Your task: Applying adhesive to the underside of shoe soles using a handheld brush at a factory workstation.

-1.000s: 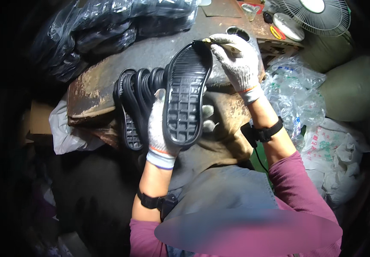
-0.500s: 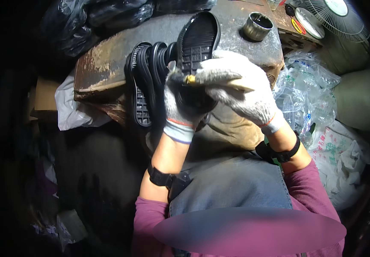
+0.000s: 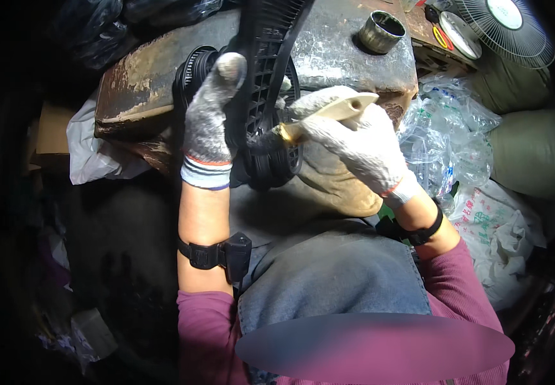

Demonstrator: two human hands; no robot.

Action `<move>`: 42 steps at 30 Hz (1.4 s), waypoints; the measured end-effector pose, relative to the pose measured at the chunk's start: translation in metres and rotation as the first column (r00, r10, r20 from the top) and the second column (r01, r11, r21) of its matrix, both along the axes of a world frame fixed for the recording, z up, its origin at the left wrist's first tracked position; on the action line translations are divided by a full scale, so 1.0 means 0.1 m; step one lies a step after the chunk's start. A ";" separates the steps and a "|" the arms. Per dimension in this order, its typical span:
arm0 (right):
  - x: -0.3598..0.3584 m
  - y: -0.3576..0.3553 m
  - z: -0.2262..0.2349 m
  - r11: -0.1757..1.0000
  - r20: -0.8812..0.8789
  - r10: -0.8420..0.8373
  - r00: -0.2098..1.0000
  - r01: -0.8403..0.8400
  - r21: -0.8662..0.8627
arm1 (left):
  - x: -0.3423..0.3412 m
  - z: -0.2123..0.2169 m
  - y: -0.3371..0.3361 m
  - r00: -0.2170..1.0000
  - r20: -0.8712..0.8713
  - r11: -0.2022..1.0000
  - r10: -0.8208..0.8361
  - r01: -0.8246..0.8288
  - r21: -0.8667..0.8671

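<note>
My left hand (image 3: 212,115), in a whitish knit glove, grips a black shoe sole (image 3: 266,74) that is tilted steeply on edge. Its thumb points up along the side, and the sole hides the other fingers. In my gloved right hand (image 3: 364,144) is a brush (image 3: 341,109) with a pale handle. The brush's dark bristles lie against the lower part of the sole or just in front of it; I cannot tell if they touch. More black soles stand behind my left hand, one ribbed edge (image 3: 195,69) showing, and another dark sole part sits below the brush.
A dark, worn bench (image 3: 329,54) bears a stained metal cup (image 3: 382,33) at its far right. Beyond are scissors (image 3: 443,37) and a fan (image 3: 508,25). Clear plastic bags (image 3: 441,128) lie at the right, black bags (image 3: 91,32) at the far left, a carton (image 3: 54,138) left.
My left hand has moved left and up, turning the sole from its flat face onto its edge. The brush handle has swung so its end points up and right.
</note>
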State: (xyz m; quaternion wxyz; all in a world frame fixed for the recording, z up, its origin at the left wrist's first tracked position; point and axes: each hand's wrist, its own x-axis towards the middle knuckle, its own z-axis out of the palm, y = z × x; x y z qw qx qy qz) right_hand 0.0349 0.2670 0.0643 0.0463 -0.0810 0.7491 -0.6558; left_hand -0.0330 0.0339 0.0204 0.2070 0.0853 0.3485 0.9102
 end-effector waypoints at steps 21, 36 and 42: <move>-0.71 0.11 -0.13 0.969 -0.451 -0.226 0.863 0.245 -0.015 | 1.91 -0.03 -0.60 0.957 0.147 0.847 0.252 -0.145 -0.512; -1.81 0.40 -0.29 0.762 -0.722 0.381 0.578 0.246 0.599 | 7.70 -0.86 -1.67 -0.841 0.088 -0.739 0.533 -0.413 0.533; -2.22 0.93 -0.75 0.701 -0.734 0.512 0.446 0.278 0.657 | 6.22 -1.22 -2.13 -0.634 0.290 -0.683 0.717 -0.555 0.475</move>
